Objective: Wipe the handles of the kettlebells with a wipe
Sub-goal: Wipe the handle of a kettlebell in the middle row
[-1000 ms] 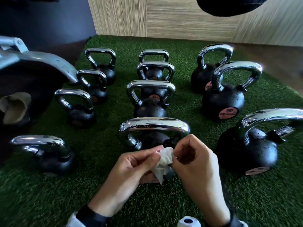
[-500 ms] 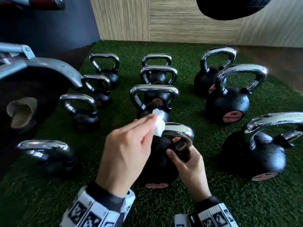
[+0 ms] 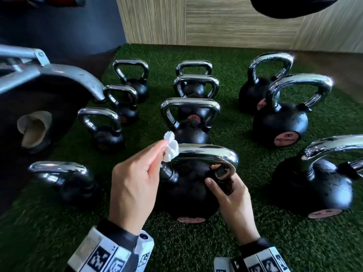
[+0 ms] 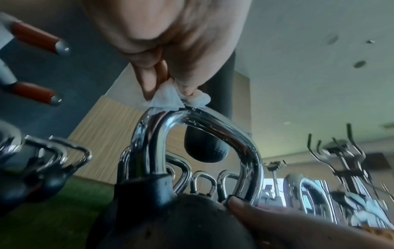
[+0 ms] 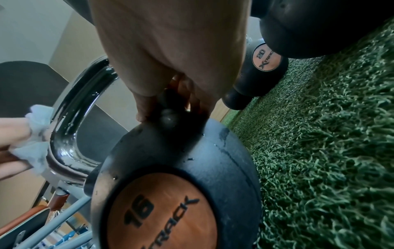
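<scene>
The nearest kettlebell is black with a chrome handle and an orange "16" disc. My left hand pinches a crumpled white wipe and presses it against the handle's left end; the wipe sits between thumb and fingers. My right hand grips the handle's right base where it meets the black body, thumb and fingers curled round it. In the right wrist view the wipe touches the wet-looking chrome handle.
Several other chrome-handled kettlebells stand in rows on green turf, one close at right, one at left. A large black weight plate on a grey bar sits at far left. A punch bag hangs overhead.
One second ago both hands held the wipe in front of the kettlebell. The left hand has carried it up to the handle's left end, and the right hand has taken hold of the handle's right base.
</scene>
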Tool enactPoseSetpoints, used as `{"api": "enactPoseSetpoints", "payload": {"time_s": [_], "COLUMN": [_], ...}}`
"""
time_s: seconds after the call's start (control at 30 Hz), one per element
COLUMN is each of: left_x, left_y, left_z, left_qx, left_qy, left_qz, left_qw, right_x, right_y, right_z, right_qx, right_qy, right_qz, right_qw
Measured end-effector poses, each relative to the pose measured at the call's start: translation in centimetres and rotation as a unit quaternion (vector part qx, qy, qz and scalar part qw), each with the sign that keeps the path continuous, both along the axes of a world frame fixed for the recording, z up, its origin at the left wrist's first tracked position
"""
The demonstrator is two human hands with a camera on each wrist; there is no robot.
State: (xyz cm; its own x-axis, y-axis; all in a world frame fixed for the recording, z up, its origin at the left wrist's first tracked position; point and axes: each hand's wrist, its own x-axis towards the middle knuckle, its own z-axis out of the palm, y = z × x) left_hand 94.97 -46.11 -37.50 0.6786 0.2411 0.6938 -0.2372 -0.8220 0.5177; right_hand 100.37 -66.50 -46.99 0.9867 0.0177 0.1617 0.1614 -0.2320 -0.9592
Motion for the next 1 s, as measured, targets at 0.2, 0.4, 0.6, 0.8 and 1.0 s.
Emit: {"api": "enactPoseSetpoints", "payload": {"time_s": [0.2,0.4,0.6,0.8,1.0], "left_x": [0.2,-1.1,-1.7,0.1,6.1], "left_y": [1.4,-0.6,-1.3,0.3,1.1], "left_z": [-3.7,-7.3,-7.9,-8.2,-6.8], "left_qx": [-0.286,-0.403,-0.339,-0.259,-0.199], "left_qy": [0.043,0.082,0.044,0.051,0.133], "left_qz": [0.03,0.046,-0.014,0.017,-0.043], "left_qw": [0.957,0.91,0.94,0.964,0.97], "right_x": [0.2,0.5,0.7,-1.3,-7.3], "right_y": [-0.1,-0.2,0.0,-0.7,-0.3], "right_z": [-0.4,-0.1,0.3,1.3,0.1], "right_qx": [0.015,0.042,0.075,0.023,-0.084], "right_qy": [-0.002,0.002,0.018,0.017,-0.085], "right_qz": [0.012,0.024,0.031,0.009,-0.062], "right_qw": [1.0,0.999,0.997,1.0,0.991]}}
